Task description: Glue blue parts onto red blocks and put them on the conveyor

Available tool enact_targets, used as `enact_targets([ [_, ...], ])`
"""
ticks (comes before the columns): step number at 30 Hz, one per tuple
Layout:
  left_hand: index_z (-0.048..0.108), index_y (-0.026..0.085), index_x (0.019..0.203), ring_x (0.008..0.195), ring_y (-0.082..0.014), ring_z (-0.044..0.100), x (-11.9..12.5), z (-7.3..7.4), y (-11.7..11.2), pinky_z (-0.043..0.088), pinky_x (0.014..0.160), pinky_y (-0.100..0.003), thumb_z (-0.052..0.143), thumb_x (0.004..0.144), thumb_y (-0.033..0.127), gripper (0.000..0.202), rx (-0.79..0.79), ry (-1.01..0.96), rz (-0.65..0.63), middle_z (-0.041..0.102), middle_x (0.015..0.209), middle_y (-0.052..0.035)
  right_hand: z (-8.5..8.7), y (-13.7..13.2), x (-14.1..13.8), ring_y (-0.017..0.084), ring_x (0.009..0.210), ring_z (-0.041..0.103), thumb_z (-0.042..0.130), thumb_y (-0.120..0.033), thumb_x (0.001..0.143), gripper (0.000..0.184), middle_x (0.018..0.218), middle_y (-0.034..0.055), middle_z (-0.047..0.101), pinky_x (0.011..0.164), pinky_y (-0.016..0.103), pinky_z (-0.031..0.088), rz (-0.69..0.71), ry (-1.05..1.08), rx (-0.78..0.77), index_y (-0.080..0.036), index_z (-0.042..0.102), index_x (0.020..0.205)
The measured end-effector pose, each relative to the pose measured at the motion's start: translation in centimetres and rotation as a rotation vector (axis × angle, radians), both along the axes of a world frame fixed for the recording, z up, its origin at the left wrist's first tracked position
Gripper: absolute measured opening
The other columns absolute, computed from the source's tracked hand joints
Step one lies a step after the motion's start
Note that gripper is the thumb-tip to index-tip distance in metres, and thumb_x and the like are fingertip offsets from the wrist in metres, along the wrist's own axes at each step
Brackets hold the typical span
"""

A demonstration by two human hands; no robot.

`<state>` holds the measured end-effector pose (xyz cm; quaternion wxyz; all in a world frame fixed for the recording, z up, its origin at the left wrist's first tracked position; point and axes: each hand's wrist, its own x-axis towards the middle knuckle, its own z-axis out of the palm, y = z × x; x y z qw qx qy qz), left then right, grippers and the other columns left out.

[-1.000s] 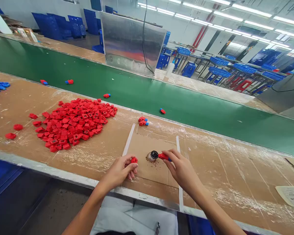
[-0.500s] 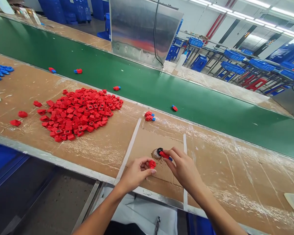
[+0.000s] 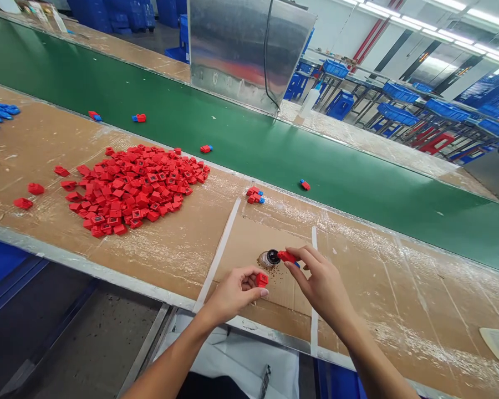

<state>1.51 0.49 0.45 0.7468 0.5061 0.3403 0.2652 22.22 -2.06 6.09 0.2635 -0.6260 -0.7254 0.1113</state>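
Ceiling lights, red stool, grey floor

Bright overhead tube lights at upper right, glare on metal panel, wide-angle tilt, soft background

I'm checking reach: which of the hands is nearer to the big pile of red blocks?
The left. The left hand, holding a red block, is to the right of the pile; the right hand is farther right, beyond the small jar.
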Motion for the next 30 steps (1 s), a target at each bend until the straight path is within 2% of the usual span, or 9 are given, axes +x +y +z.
enact_targets([
  [3,0.064,0.014,0.095,0.067,-0.0104,0.047,-0.1,-0.1,-0.1,0.041,0.057,-0.020,0.066,0.080,0.026,0.020,0.028,0.011,-0.026,0.052,0.077,0.0013,-0.5,0.3,0.6,0.021,0.081,0.061,0.054,-0.040,0.096,0.025,0.097,0.0066,0.067,0.070,0.034,0.047,-0.074,0.179,-0.088,-0.020,0.064,0.109],
  [7,0.064,0.015,0.099,0.067,-0.0104,0.048,-0.2,-0.3,-0.3,0.044,0.057,-0.020,0.062,0.082,0.026,0.020,0.069,0.030,-0.056,0.054,0.081,0.0008,-1.6,0.5,1.3,0.023,0.084,0.064,0.061,-0.048,0.089,0.037,0.098,0.0093,0.070,0.075,0.037,0.051,-0.154,0.526,-0.279,-0.018,0.064,0.110],
  [10,0.063,0.016,0.100,0.064,-0.0099,0.048,-0.2,-0.4,-0.3,0.046,0.056,-0.020,0.063,0.081,0.028,0.022,0.056,0.031,-0.065,0.052,0.078,0.0020,-1.8,0.0,1.3,0.024,0.090,0.065,0.064,-0.049,0.087,0.039,0.102,0.0102,0.070,0.079,0.037,0.052,-0.161,0.651,-0.304,-0.018,0.063,0.111],
  [18,0.065,0.013,0.101,0.056,-0.0081,0.047,-0.4,-0.8,0.1,0.045,0.053,-0.021,0.069,0.079,0.032,0.029,-0.003,-0.034,-0.133,0.051,0.072,0.0029,-0.3,-3.0,-1.5,0.018,0.081,0.061,0.057,-0.032,0.096,0.020,0.098,0.0059,0.066,0.075,0.032,0.049,0.060,0.393,-0.132,-0.022,0.063,0.112],
  [24,0.066,0.014,0.103,0.055,-0.0082,0.048,-0.6,-1.0,0.2,0.043,0.054,-0.021,0.068,0.081,0.033,0.029,0.001,-0.043,-0.175,0.053,0.070,0.0032,-1.1,-3.6,-2.5,0.019,0.081,0.060,0.053,-0.028,0.097,0.018,0.096,0.0073,0.065,0.073,0.031,0.050,0.118,0.297,-0.101,-0.020,0.061,0.112],
  [30,0.066,0.014,0.102,0.057,-0.0090,0.049,-0.8,-0.4,0.1,0.042,0.055,-0.021,0.065,0.083,0.029,0.025,0.019,-0.019,-0.187,0.054,0.071,0.0024,-1.6,-3.8,-2.6,0.018,0.082,0.059,0.053,-0.025,0.097,0.016,0.096,0.0057,0.063,0.074,0.029,0.048,0.125,0.303,-0.134,-0.021,0.060,0.112],
])
